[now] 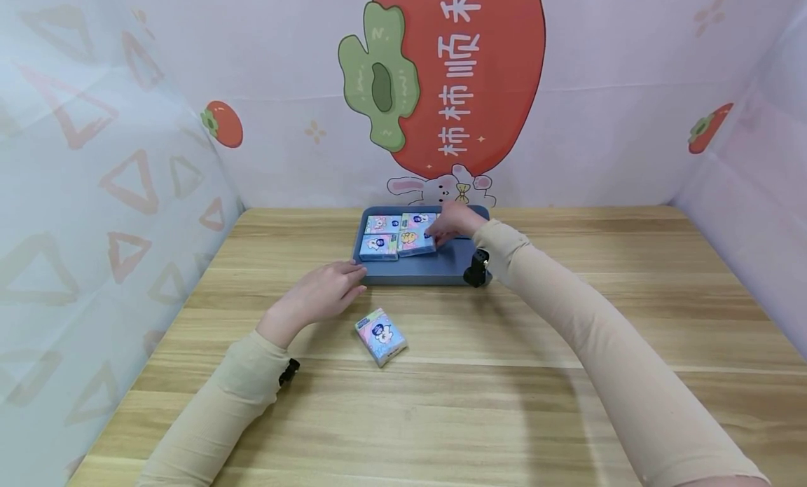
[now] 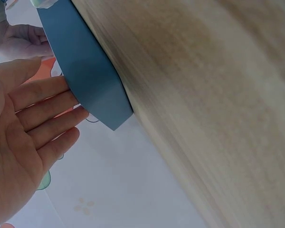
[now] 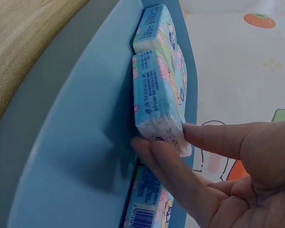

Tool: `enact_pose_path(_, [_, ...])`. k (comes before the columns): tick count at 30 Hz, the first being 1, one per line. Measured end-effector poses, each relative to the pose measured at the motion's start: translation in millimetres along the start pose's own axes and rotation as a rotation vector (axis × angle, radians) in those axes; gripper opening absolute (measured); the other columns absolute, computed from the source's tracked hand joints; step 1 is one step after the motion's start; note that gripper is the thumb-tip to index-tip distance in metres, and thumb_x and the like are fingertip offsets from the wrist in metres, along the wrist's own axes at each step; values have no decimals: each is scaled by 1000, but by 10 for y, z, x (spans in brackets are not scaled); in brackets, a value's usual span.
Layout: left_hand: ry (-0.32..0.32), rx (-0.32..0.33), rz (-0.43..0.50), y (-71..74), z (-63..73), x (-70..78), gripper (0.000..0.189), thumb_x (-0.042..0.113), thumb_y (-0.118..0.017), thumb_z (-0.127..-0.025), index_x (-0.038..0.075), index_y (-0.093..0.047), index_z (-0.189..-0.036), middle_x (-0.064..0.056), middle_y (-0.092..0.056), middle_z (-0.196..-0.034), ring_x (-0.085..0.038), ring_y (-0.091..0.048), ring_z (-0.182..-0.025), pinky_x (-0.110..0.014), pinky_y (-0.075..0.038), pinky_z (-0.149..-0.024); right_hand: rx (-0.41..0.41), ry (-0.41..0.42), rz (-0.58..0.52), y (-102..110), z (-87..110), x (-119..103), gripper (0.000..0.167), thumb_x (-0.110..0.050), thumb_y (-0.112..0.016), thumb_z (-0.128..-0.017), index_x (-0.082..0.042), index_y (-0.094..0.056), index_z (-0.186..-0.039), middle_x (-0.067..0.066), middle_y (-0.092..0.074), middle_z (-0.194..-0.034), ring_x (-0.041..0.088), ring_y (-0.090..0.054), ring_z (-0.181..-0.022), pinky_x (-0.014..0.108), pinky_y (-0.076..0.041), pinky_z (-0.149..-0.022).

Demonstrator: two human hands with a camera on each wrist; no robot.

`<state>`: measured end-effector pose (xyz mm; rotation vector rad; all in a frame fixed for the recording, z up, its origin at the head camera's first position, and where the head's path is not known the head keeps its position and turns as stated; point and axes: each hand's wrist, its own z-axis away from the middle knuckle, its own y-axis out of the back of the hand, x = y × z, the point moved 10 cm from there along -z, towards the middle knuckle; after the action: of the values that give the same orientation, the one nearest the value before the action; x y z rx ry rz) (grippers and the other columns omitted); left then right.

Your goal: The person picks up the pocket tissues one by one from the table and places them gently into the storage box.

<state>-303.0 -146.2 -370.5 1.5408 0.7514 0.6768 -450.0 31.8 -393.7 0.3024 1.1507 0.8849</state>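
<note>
A blue tray [image 1: 416, 279] holds several small tissue packs with pastel cartoon prints. My right hand [image 1: 455, 222] reaches into it and pinches the end of one tissue pack [image 3: 154, 88] between thumb and fingers. That pack sits beside a front-left pack [image 1: 378, 247]; a back-left pack [image 1: 382, 224] lies behind. Another pack [image 3: 147, 197] with a barcode shows below my fingers in the right wrist view. My left hand [image 2: 26, 128] has its fingers straight, tips touching the tray's outer wall at the front left corner. One loose tissue pack [image 1: 381, 336] lies on the table near my left hand.
The wooden table [image 1: 441, 417] runs up to a printed cloth wall [image 1: 290, 66] just behind the tray. Cloth sides rise at left and right. Small black devices [image 1: 477, 268] are strapped at both wrists.
</note>
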Motion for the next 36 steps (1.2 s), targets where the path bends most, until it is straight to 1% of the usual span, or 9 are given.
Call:
enact_pose_path(6, [-5,12,-5,9,-1,11,37,22,-58,-95,-2,-62,-122,-21,-61,-124,-35,-57,-118,-47,-48,-100,0,-3,-14,-20,-16,5,54,-16,-67,-89,3,-38,-130,18,-62,-100,30,-70,-92,36,-57,-86])
enact_pose_path(8, [-2,10,-2,11,-4,7,37,22,-58,-95,-2,-61,-122,-21,-61,-125,-35,-56,-119,-47,-47,-101,3,-6,-3,-19,-14,5,49,-16,-67,-89,4,-43,-126,17,-63,-99,29,-70,-92,35,-57,-85])
enact_pose_path(12, [4,5,10,8,-6,-2,38,24,-57,-96,-2,-61,-123,-21,-61,-125,-35,-56,-119,-47,-47,-102,-2,-10,33,-20,-21,7,33,-18,-67,-89,4,-56,-111,15,-66,-94,27,-71,-90,34,-57,-85])
enact_pose_path(14, [3,5,14,11,-7,2,38,24,-57,-96,-2,-61,-123,-22,-60,-125,-35,-56,-119,-47,-47,-102,-7,-9,40,-24,-24,6,30,-18,-67,-89,4,-58,-108,15,-66,-92,27,-71,-89,34,-57,-85])
enact_pose_path(21, [2,1,15,27,1,13,38,23,-57,-95,-3,-61,-123,-22,-60,-125,-36,-56,-120,-48,-46,-102,1,-11,47,-34,-37,18,30,-18,-68,-88,4,-59,-106,15,-67,-90,29,-70,-90,33,-58,-84])
enact_pose_path(29, [12,-15,20,11,1,5,39,24,-55,-96,-2,-60,-124,-22,-59,-127,-36,-54,-122,-48,-45,-104,24,-16,75,-33,-55,28,26,-19,-68,-88,3,-61,-101,14,-68,-88,27,-71,-86,33,-58,-81])
enact_pose_path(36, [16,-15,21,-12,-7,-9,39,24,-55,-96,-2,-60,-125,-21,-59,-127,-35,-54,-122,-48,-45,-103,27,-14,98,-29,-45,19,27,-20,-68,-88,3,-61,-102,14,-68,-87,27,-71,-85,33,-58,-81])
